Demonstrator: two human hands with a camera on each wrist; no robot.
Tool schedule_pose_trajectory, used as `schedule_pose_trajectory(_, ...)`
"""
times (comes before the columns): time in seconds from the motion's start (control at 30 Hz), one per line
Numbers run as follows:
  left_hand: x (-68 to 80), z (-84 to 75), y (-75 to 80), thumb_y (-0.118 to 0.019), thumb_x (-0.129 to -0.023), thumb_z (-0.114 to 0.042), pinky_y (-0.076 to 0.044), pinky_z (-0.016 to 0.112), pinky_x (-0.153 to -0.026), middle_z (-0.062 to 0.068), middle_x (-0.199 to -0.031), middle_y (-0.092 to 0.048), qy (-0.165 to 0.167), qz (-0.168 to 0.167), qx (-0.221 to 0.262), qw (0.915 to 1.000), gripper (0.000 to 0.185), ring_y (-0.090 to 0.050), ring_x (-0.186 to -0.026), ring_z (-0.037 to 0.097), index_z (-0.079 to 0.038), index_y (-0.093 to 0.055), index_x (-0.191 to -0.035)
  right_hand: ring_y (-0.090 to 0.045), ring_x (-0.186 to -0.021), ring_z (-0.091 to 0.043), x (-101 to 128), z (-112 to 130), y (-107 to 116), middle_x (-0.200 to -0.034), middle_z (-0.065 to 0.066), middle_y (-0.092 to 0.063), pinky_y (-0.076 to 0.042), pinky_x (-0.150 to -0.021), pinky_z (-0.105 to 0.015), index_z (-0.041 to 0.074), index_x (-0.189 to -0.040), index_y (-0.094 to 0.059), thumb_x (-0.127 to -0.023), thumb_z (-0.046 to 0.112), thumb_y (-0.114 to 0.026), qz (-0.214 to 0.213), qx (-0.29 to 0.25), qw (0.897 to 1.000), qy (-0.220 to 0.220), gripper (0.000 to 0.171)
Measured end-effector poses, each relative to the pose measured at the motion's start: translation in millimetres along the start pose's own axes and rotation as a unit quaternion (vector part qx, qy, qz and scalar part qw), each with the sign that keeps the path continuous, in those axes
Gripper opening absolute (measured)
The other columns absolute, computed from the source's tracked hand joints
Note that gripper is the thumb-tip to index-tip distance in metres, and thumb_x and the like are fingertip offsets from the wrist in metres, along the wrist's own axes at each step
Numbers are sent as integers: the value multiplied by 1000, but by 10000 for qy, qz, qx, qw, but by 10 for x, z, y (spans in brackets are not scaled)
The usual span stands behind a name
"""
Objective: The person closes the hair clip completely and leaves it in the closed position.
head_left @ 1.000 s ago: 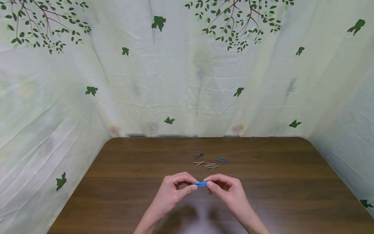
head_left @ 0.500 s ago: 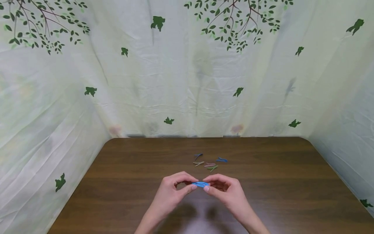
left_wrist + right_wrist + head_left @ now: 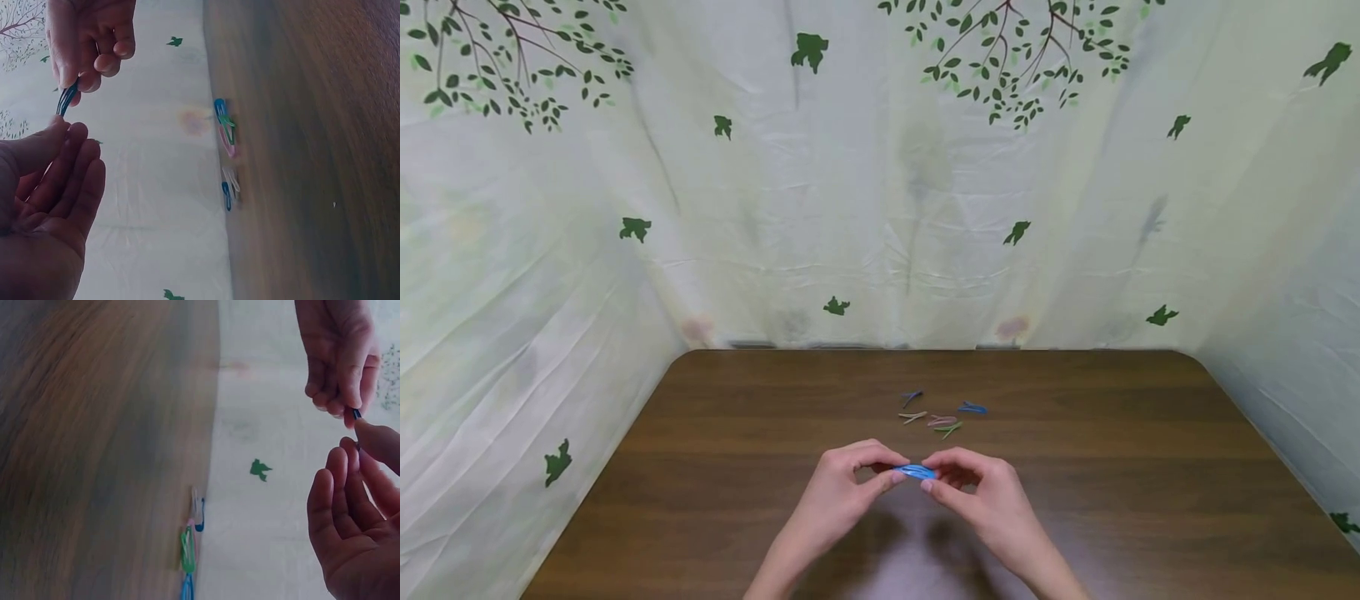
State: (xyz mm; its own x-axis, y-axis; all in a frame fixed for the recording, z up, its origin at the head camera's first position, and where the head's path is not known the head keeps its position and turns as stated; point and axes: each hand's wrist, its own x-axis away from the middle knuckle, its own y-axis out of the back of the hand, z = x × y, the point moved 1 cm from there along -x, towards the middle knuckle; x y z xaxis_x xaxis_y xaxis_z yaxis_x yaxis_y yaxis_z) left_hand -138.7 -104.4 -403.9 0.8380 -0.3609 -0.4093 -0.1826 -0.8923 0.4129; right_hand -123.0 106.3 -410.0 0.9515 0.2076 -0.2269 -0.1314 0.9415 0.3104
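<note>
Pinching one end of a slender, glossy blue hair clip (image 3: 917, 472) between thumb and forefinger, the left hand (image 3: 835, 490) faces the right hand (image 3: 990, 493), whose thumb and forefinger grip the other end. The clip lies crosswise between them, held up above a dark brown wood-grain table (image 3: 1075, 483). Seen from the wrists, the remaining fingers of each hand are bent and loosely grouped.

Beyond the fingertips, five splayed hair clips lie near one another on the tabletop: a slim green clip (image 3: 948, 431) nearest, a pale pink clip (image 3: 943, 420) right behind it, a whitish clip (image 3: 913, 416) to their left, a bright blue clip (image 3: 973, 408) to their right, and a darker blue clip (image 3: 912, 397) farthest back. Behind the table's far edge hangs a creased, pale fabric curtain (image 3: 880, 183) printed with dark green birds (image 3: 1017, 232) and leafy branches (image 3: 952, 62).
</note>
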Motion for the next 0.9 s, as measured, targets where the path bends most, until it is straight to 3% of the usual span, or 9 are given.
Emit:
schedule_pose_trajectory(0.17,3,18,6,-75,-87,-13,-53,29,-77,-5,-92,-71,47,-2,-112,9999,12,-66,-87,10,-19,-76,-97,-62,-75,-14,-40,-42,1,-81,9,-66,-52,-68,-29,29,-97,-73,-83,27,-80,60,329,9993,167,16)
schedule_pose_trajectory(0.4,-21,7,20,-78,-82,-2,-54,37,-75,-1,-87,-71,521,-194,-262,9981,16,-65,-82,13,-16,-75,-91,-62,-72,-12,-118,-89,7,-80,11,-66,-52,-63,-30,27,-97,-73,-83,23,-80,226,504,9978,370,17)
schedule_pose_trajectory(0.6,-30,153,55,-79,-83,-8,-54,29,-73,-9,-86,-70,414,-144,-494,9978,15,-64,-79,8,-21,-74,-90,-61,-71,-10,-207,-142,-46,-78,12,-65,-51,-63,-26,26,-94,-73,-84,20,-80,518,778,9953,260,13)
schedule_pose_trajectory(0.9,-48,298,35,-77,-83,-2,-53,26,-68,-4,-83,-69,436,54,-780,9960,12,-62,-75,7,-12,-73,-88,-59,-66,-8,-356,-265,-86,-73,13,-63,-51,-60,-26,21,-93,-73,-84,14,-78,907,1069,9898,261,13)
